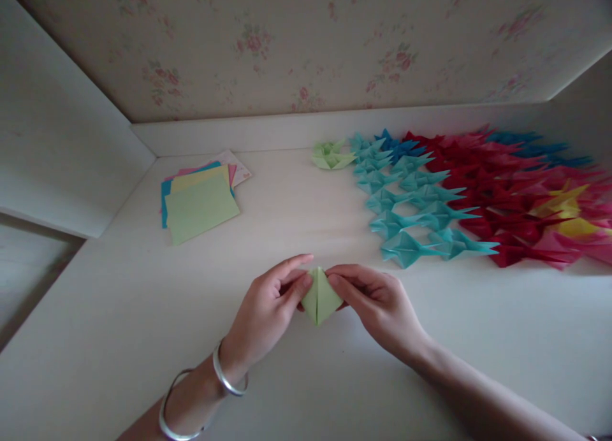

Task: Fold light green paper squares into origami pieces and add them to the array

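Observation:
A small light-green folded paper, kite-shaped with its point toward me, is pinched between both hands just above the white table. My left hand grips its left edge with thumb and fingers closed; two silver bangles ring that wrist. From the other side, my right hand pinches the right edge, fingers pressed together on the paper.
A stack of flat coloured paper sheets, green on top, lies at the far left. Two finished green folded pieces sit at the back. Rows of several teal, blue, red, pink and yellow folded pieces cover the right side. A floral wall stands behind.

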`<state>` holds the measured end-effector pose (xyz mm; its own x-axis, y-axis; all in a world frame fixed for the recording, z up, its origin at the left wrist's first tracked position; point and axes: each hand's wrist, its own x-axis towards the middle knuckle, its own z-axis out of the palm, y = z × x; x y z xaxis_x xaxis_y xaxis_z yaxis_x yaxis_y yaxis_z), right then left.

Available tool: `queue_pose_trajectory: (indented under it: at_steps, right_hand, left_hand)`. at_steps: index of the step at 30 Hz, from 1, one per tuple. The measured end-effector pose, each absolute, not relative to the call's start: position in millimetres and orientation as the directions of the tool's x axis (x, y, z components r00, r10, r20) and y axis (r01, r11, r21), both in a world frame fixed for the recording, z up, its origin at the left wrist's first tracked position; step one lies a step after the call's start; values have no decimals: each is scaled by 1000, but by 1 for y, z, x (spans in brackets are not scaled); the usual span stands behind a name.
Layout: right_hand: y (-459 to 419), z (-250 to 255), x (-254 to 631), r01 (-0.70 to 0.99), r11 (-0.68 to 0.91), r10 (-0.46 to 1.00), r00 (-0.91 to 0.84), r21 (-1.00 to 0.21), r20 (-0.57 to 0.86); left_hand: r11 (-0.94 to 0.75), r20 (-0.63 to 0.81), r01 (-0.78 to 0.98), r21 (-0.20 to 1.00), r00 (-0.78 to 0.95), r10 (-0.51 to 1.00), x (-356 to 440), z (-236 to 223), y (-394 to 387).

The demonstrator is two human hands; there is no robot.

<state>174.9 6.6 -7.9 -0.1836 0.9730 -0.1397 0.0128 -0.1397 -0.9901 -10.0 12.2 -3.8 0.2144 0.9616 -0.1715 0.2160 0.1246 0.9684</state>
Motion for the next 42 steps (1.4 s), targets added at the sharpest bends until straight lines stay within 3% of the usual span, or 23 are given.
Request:
queue_pose_trajectory:
  at_steps: [4,8,14,20,28,31,36,38,42]
  right_hand:
    - [7,-9,176,103,-89,983,-151,-991,-104]
    - [6,-12,176,81,-101,985,-128,-992,-111]
    - [5,-14,174,34,-152,983,-98,-988,-155]
    - [6,-14,174,12,-187,963,-197,-982,-185]
    - [8,-9,174,26,-215,936,-279,-976,-213]
    - [8,-8,175,23,-212,941,-266,-977,-211]
    - [10,-7,176,-29,-192,978,-88,-981,-189]
    - [10,-7,176,-31,-171,985,-35,-985,-170]
    - [10,-9,176,-13,-156,988,-3,-988,-156]
  left_hand:
    - [112,-148,179,977,200,969,-10,-3,12]
    - [63,-130,295,954,211,969,-9,4,11]
    - [23,-109,309,951,262,959,-9,6,10]
    - [-19,-47,330,944,189,981,-5,1,6]
    - [-132,48,394,910,216,975,-3,4,3]
    - [-48,-11,356,933,162,987,-4,3,3]
    - [230,-253,160,960,143,957,-3,0,4]
    - [238,-267,162,958,186,946,-2,1,5]
    - [118,-207,356,927,222,953,0,3,2]
